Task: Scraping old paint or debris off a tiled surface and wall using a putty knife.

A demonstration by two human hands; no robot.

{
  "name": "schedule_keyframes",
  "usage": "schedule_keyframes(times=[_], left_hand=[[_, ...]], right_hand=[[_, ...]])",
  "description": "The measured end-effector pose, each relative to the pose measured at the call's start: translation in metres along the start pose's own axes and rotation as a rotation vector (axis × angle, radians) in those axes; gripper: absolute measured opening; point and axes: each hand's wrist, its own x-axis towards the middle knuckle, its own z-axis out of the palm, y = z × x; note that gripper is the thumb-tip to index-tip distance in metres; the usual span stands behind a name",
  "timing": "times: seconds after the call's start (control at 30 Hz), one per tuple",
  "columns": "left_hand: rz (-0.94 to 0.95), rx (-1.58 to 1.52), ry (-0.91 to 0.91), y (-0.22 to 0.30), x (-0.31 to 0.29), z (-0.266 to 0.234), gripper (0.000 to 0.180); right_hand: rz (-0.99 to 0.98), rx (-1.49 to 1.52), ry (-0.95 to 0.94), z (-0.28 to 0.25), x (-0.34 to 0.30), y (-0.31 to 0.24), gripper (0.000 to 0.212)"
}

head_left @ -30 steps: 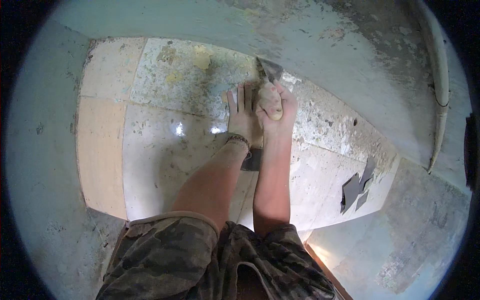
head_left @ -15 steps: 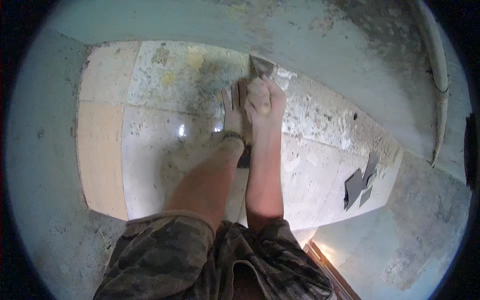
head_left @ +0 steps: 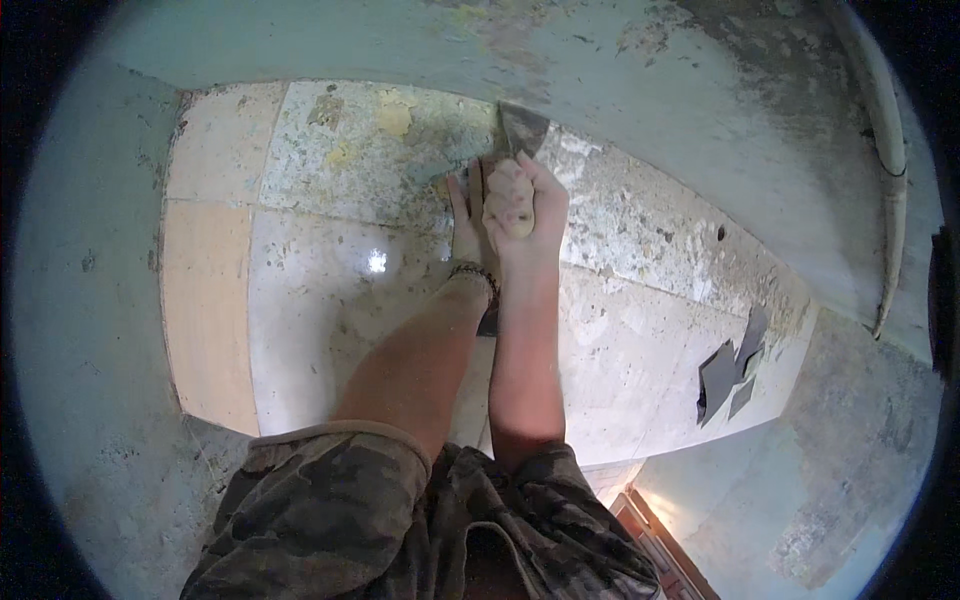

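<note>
My right hand (head_left: 520, 205) is closed around the pale handle of a scraper (head_left: 524, 127). Its wide dark grey blade points away from me and meets the far edge of the pale tiled surface (head_left: 330, 330), where the greenish wall begins. Close beside it on the left lies my left hand (head_left: 466, 230), its visible fingers stretched forward and a dark bracelet at the wrist. Part of that hand is hidden behind the right one. Whitish and yellowish residue (head_left: 395, 112) covers the far row of tiles around the blade.
Several flat dark grey pieces (head_left: 718, 375) lie at the right of the tiles. A pipe (head_left: 888, 190) runs along the wall at the upper right. Stained wall (head_left: 90, 300) borders the left side. A brown wooden frame (head_left: 655, 540) shows at the lower right.
The view has shifted slightly, so the tiles' right side and the grey pieces sit farther right. The scraper stays at the far edge, with more of its blade showing. Both hands keep their poses.
</note>
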Motion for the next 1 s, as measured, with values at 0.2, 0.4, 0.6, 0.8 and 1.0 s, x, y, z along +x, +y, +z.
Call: schedule_keyframes(times=[0.2, 0.4, 0.6, 0.8, 1.0], left_hand=[[-0.025, -0.045, -0.037, 0.008, 0.000, -0.002, 0.079], [-0.050, -0.006, -0.010, 0.007, 0.002, -0.001, 0.083], [-0.069, -0.004, 0.111, 0.007, -0.002, 0.001, 0.082], [-0.052, -0.102, 0.236, 0.005, 0.002, 0.016, 0.082], [-0.046, -0.040, 0.183, 0.004, 0.006, 0.019, 0.080]], right_hand=[[0.006, 0.096, -0.147, 0.018, -0.025, -0.010, 0.031], [0.128, 0.127, -0.326, 0.014, -0.047, -0.036, 0.027], [0.165, 0.381, -0.264, -0.002, -0.036, -0.046, 0.016], [0.143, 0.452, -0.220, 0.003, -0.002, -0.051, 0.018], [0.093, 0.520, -0.281, 0.015, -0.014, -0.045, 0.021]])
